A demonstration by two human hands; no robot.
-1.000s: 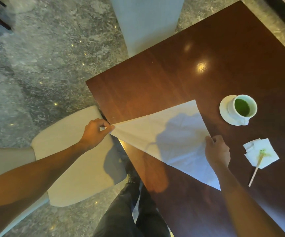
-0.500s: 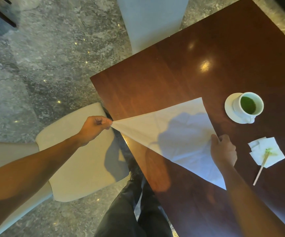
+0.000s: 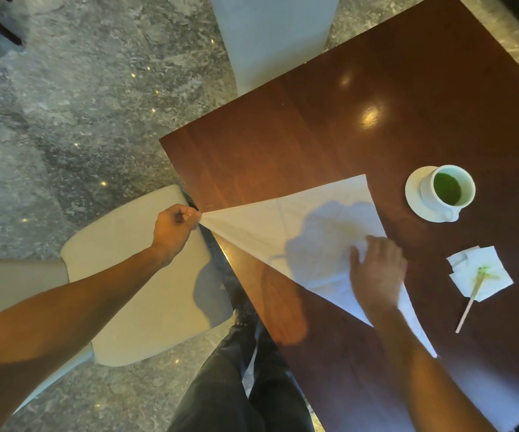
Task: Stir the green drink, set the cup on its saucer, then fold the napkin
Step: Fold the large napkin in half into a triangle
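A large white napkin (image 3: 301,229) lies folded into a triangle on the dark wooden table (image 3: 283,129). My left hand (image 3: 174,229) pinches its left tip, pulled past the table's edge. My right hand (image 3: 376,269) rests flat on the napkin near its right side, fingers spread. A white cup (image 3: 446,190) holding the green drink stands on its saucer (image 3: 414,194) at the right. A wooden stir stick (image 3: 470,302) with a green tip lies on a small paper napkin (image 3: 482,275).
A cream chair seat (image 3: 133,275) sits left of the table under my left arm. Another pale chair back (image 3: 270,32) stands at the table's far side. My dark-trousered legs (image 3: 236,385) are at the table's near edge. The floor is grey marble.
My right hand moved from the napkin's right edge inward onto the cloth and flattened out. My left hand keeps pinching the stretched tip in about the same place.
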